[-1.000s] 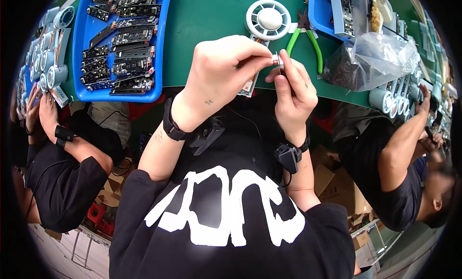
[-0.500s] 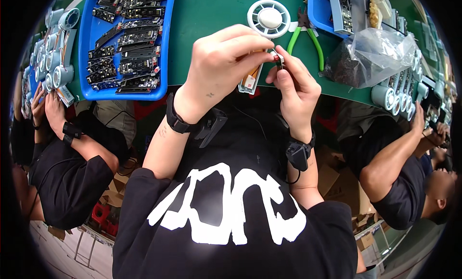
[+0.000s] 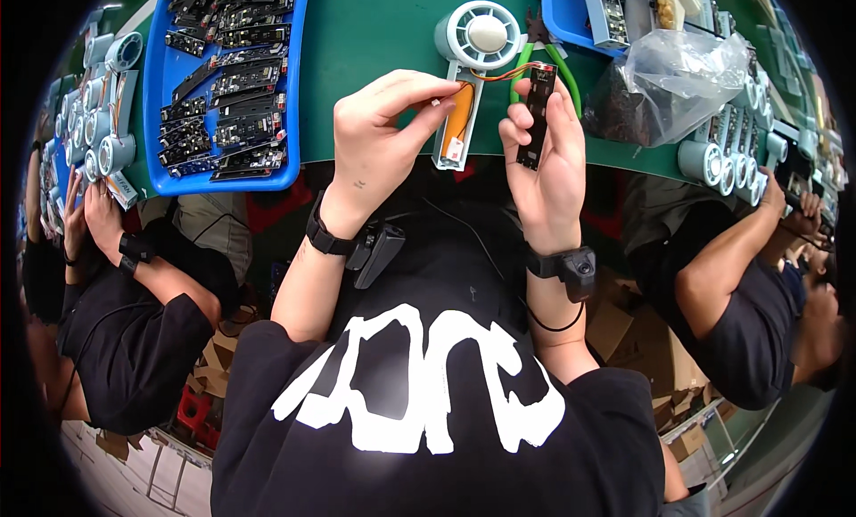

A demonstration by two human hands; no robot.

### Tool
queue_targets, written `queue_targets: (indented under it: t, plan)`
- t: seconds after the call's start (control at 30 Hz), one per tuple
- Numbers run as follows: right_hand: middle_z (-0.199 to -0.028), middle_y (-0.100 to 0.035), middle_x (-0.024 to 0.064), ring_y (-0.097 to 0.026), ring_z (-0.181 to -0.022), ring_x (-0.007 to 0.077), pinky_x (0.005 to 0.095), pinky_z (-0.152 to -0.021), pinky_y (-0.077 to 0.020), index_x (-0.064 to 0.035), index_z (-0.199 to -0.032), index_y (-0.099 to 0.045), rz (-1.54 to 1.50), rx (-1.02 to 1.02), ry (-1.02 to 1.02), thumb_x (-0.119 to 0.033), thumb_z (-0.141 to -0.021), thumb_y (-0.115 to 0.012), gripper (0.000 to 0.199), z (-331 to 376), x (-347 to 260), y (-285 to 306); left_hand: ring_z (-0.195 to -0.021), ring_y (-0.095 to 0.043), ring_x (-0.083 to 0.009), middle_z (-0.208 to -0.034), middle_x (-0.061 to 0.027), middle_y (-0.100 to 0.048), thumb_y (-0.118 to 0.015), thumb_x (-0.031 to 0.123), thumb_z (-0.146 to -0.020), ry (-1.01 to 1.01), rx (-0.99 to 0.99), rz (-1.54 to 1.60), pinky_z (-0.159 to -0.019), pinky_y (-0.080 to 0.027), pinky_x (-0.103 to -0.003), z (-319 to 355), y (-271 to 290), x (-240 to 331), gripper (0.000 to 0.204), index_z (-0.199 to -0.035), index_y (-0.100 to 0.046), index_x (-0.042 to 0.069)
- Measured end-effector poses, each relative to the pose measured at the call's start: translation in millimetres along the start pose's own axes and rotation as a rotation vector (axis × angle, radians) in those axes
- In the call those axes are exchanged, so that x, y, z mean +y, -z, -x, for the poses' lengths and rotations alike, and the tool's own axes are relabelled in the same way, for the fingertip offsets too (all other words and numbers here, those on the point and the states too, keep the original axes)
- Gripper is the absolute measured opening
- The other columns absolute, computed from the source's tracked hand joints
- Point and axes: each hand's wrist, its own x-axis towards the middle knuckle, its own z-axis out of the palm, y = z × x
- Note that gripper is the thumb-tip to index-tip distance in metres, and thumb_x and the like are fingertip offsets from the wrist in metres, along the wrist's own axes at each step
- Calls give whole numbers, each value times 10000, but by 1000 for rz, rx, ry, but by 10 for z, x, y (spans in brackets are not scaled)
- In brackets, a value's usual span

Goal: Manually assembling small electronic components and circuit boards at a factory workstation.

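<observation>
Busy at the green tabletop, either side of the round-headed, pale-blue plastic fan lying open-handled there!
Clamping with the right hand on the slim, black, rectangular circuit board, just right of the fan's handle; pinching with the left hand, thumb and forefinger together, on a tiny white piece, just left of it.

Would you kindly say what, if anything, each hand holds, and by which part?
The right hand holds a black circuit board by its long edges; the left hand pinches something small and white, its held part unclear.
</observation>
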Motion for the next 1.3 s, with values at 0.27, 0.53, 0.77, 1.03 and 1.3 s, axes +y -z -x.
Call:
queue_targets:
  t: [0.27,0.53,0.77,1.03,1.3]
  plan:
    - [-1131,-629,111,-578,-808,128,259,-703,-488,-7,-1347,-538,-208,6,-87,-139,-1079,-510,300,-39,33,-8,-782,-725,-155,-872,-94,-742,-792,-35,-805,-246,43,-67,-664,-580,-247,-92,-66,-39,175,-973,-774,10]
    - [-1163,-645,98,-619,-824,99,215,-670,-484,14,-1389,-536,745,46,323,-48,-1013,-611,388,170,94,-68,-770,-724,-147,-866,-89,-747,-778,-53,-818,-46,-31,-77,-702,-593,-246,-97,-151,70,151,-960,-764,-2]
    - [-1124,-654,76,-606,-813,72,196,-671,-502,18,-1362,-588,881,-8,381,-2,-978,-646,389,251,111,-7,-724,-696,-152,-847,-71,-728,-799,-42,-784,-269,-3,-192,-635,-569,-259,-109,-222,35,139,-902,-753,15]
    - [-1105,-652,43,-578,-787,55,193,-677,-504,18,-1318,-644,1062,-7,427,34,-954,-660,365,244,120,15,-715,-661,-184,-813,-56,-698,-813,-24,-726,-347,-62,-372,-593,-537,-270,-180,-215,130,149,-836,-724,21]
    - [-1080,-661,49,-580,-778,58,193,-664,-492,2,-1304,-673,1104,25,391,23,-949,-668,356,250,67,11,-729,-648,-215,-794,-60,-680,-802,-10,-733,-358,-69,-417,-615,-528,-309,-167,-224,135,130,-809,-702,23]
